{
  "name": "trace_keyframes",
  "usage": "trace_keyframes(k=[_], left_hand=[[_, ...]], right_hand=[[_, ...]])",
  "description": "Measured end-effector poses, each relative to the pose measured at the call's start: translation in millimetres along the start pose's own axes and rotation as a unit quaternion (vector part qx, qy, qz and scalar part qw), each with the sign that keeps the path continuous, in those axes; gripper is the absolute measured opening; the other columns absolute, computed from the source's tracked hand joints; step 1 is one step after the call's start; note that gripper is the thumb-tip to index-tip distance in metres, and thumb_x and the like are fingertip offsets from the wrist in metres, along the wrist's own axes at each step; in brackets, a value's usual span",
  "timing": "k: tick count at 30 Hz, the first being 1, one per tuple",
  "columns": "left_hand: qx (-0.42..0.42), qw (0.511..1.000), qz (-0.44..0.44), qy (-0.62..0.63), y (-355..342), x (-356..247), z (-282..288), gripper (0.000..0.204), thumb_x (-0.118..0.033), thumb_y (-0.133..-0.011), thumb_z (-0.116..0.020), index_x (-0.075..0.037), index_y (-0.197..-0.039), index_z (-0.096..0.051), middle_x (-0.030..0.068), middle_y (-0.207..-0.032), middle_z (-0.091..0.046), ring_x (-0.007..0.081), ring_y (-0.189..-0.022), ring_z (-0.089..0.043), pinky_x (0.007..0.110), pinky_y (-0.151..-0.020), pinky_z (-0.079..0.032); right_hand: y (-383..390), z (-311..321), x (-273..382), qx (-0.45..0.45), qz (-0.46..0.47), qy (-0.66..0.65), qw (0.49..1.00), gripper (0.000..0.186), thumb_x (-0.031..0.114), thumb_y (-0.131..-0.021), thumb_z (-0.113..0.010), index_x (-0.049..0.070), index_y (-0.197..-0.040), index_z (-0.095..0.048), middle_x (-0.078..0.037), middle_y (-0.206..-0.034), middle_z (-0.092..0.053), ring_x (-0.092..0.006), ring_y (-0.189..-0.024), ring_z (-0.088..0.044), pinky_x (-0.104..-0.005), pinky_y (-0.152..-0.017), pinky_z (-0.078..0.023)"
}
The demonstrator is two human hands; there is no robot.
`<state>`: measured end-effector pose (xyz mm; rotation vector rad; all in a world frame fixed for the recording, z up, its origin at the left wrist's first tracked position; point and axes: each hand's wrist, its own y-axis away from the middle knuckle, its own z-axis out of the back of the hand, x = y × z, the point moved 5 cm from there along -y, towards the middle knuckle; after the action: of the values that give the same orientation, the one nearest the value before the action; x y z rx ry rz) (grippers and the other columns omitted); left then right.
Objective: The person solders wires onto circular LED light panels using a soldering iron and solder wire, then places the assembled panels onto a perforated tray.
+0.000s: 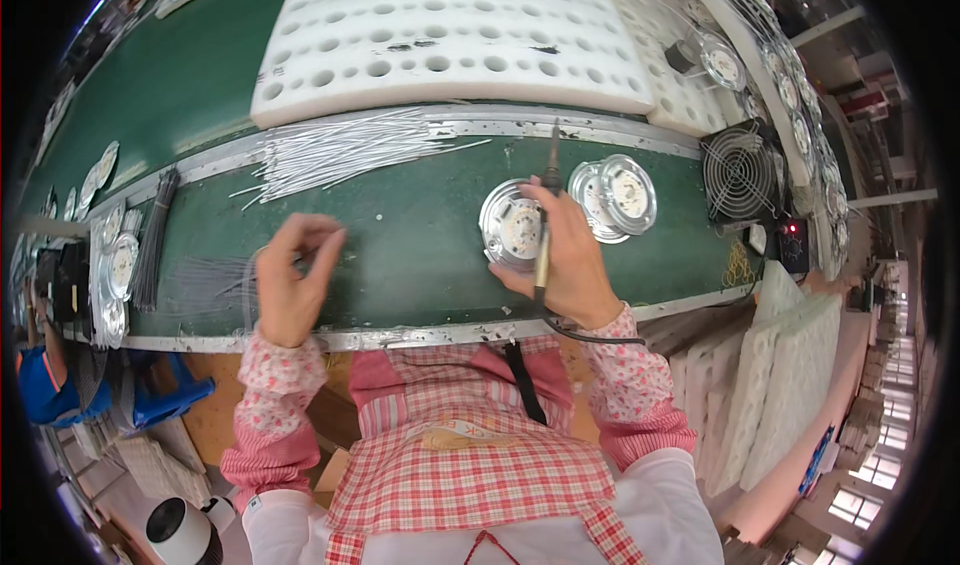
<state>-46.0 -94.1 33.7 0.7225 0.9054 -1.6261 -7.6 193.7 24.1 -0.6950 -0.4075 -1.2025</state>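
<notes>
My right hand [575, 265] is closed round a soldering iron [543, 255], whose dark tip end points away from me. Its thumb and fingers also rest at the edge of a round silver metal disc [512, 227] with a pale centre. Just right of that hand, two similar discs [628, 195] overlap on the green bench. My left hand [290, 275] is raised over the bench with thumb and forefinger curled together; what they pinch, if anything, is too small to make out. Thin grey wires [215, 283] lie beside it, blurred.
A pile of white wires [350, 147] lies along the metal rail, below a white foam board with holes [450, 45]. Dark wires [155, 235] and stacked discs [120, 265] are at left. On the right stand a fan [740, 173] and a black box with a red light [792, 245].
</notes>
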Motion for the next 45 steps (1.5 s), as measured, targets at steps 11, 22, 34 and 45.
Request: trace_keyframes(k=[11,22,34,45], left_hand=[[0.11,0.975,0.03,0.191,4.1,-70.1,-82.0,0.01,0.001,-0.086,-0.07,0.003,-0.096,-0.068,0.0074,-0.092,-0.069,0.0115,-0.078,-0.067,0.023,-0.068,-0.051],[0.101,0.984,0.027,0.146,0.0,-64.1,-79.8,0.013,-0.002,-0.082,-0.073,-0.003,-0.095,-0.075,0.0048,-0.082,-0.064,0.0095,-0.061,-0.053,0.025,-0.058,-0.044],[0.08,0.992,-0.014,0.102,13.0,-76.6,-74.6,0.016,-0.001,-0.08,-0.073,-0.004,-0.095,-0.075,0.0043,-0.075,-0.059,0.009,-0.059,-0.053,0.025,-0.053,-0.041],[0.092,0.975,0.048,0.197,18.0,-51.5,-82.6,0.011,-0.01,-0.084,-0.071,-0.001,-0.089,-0.07,0.0044,-0.073,-0.061,0.0146,-0.063,-0.057,0.031,-0.058,-0.042]], right_hand=[[7.4,-21.2,15.5,0.008,-0.157,-0.636,0.756,0.088,0.05,-0.082,-0.072,0.003,-0.144,-0.031,-0.018,-0.138,-0.049,-0.0277,-0.132,-0.048,-0.0389,-0.11,-0.039],[5.3,-28.9,12.9,0.008,-0.16,-0.609,0.777,0.094,0.056,-0.081,-0.071,0.002,-0.145,-0.029,-0.021,-0.138,-0.049,-0.0287,-0.134,-0.047,-0.0397,-0.111,-0.039],[18.3,-28.6,21.6,-0.017,-0.118,-0.584,0.803,0.097,0.044,-0.077,-0.082,0.001,-0.146,-0.029,-0.021,-0.143,-0.045,-0.0288,-0.134,-0.046,-0.0416,-0.11,-0.04],[23.3,-9.6,39.0,-0.118,0.053,-0.154,0.98,0.095,0.03,-0.064,-0.093,0.003,-0.14,-0.041,-0.022,-0.139,-0.048,-0.0377,-0.122,-0.052,-0.0437,-0.101,-0.044]])
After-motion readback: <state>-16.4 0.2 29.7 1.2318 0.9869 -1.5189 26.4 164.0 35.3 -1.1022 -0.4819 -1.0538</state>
